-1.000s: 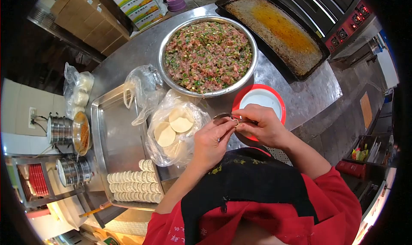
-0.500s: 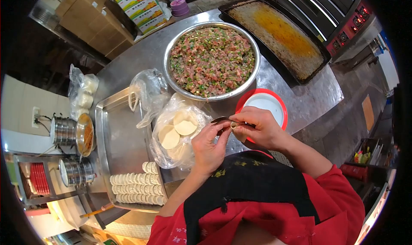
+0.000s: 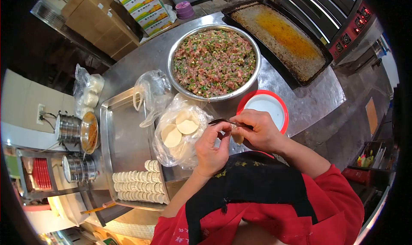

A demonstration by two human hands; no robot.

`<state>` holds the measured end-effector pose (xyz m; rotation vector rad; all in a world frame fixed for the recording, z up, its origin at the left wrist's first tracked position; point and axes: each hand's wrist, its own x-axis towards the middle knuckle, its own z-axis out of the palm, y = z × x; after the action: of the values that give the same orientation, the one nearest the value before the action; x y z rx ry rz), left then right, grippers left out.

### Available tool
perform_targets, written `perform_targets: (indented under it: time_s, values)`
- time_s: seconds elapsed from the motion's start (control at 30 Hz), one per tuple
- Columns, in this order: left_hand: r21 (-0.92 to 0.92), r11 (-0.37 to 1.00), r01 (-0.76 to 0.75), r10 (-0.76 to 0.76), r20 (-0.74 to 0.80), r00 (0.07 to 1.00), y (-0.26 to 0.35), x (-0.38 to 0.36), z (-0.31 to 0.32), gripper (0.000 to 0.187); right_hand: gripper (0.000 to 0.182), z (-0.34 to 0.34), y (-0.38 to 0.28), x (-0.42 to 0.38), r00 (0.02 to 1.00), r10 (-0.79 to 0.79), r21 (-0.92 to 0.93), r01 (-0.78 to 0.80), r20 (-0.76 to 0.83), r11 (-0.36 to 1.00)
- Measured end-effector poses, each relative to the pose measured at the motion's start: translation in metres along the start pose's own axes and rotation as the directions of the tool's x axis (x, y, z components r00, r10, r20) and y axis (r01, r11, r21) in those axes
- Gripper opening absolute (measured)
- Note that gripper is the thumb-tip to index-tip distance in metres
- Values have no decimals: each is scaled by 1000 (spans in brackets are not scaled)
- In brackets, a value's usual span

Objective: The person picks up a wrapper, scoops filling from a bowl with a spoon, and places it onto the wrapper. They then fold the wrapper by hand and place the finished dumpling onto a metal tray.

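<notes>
Pinching the dumpling (image 3: pixel 236 137) between both hands over the desk's near edge, your left hand (image 3: pixel 210 148) closes its fingers on one side while your right hand (image 3: pixel 257 131) grips the other, also clamping a spoon (image 3: pixel 221 121), kept ready near the filling bowl (image 3: pixel 180 39).

Brushed-metal table (image 3: pixel 300 95), dull sheen; shiny steel bowl (image 3: pixel 171 56) and tray (image 3: pixel 124 133) — smooth; crinkly clear plastic bags (image 3: pixel 150 93); glossy red plastic dish (image 3: pixel 281 105)
</notes>
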<state>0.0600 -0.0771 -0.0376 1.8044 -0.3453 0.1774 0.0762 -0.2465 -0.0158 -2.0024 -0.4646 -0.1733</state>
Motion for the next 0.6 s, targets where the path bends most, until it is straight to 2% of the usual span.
perform_targets:
  time_s: [0.13, 0.2, 0.23, 0.3, 0.33, 0.37, 0.4, 0.47, 0.53, 0.6]
  values:
    - [45, 998, -44, 42, 45, 998, 0, -6, -1, 25, 12, -3, 1, -3, 997, -66, 11, 65, 51, 998]
    - [-57, 997, 55, -55, 15, 998, -5, -13, 2, 30, 12, -4, 2, -4, 996, -85, -27, 86, 42, 996]
    - [-56, 997, 55, -54, 13, 998, -5, -13, 3, 30, 12, -5, 0, -5, 995, -86, -26, 87, 43, 996]
    - [-236, 953, 191, -165, 128, 978, -2, -12, 4, 37, 12, -8, -4, -6, 999, 16, 75, -19, 39, 997]
    - [-235, 952, 194, -168, 124, 978, -1, -13, 5, 37, 12, -8, -3, -8, 999, 16, 77, -19, 44, 997]
    - [-424, 838, 344, -271, 224, 936, 1, -14, 5, 38, 11, -6, 0, -8, 999, -1, 94, -3, 50, 996]
    - [-573, 666, 478, -339, 338, 878, 2, -15, 4, 41, 10, -5, 1, -8, 998, -21, 112, 15, 56, 994]
    - [-527, 699, 483, -348, 339, 874, 0, -17, 1, 44, 10, -6, -1, -7, 996, -4, 115, -7, 92, 993]
    - [-503, 650, 569, -436, 367, 822, 5, -17, -4, 44, 11, -7, -6, -5, 991, 18, 117, -33, 131, 993]
    - [-442, 684, 580, -462, 354, 813, 5, -21, -7, 42, 12, -5, -12, -3, 997, -35, 100, 27, 75, 995]
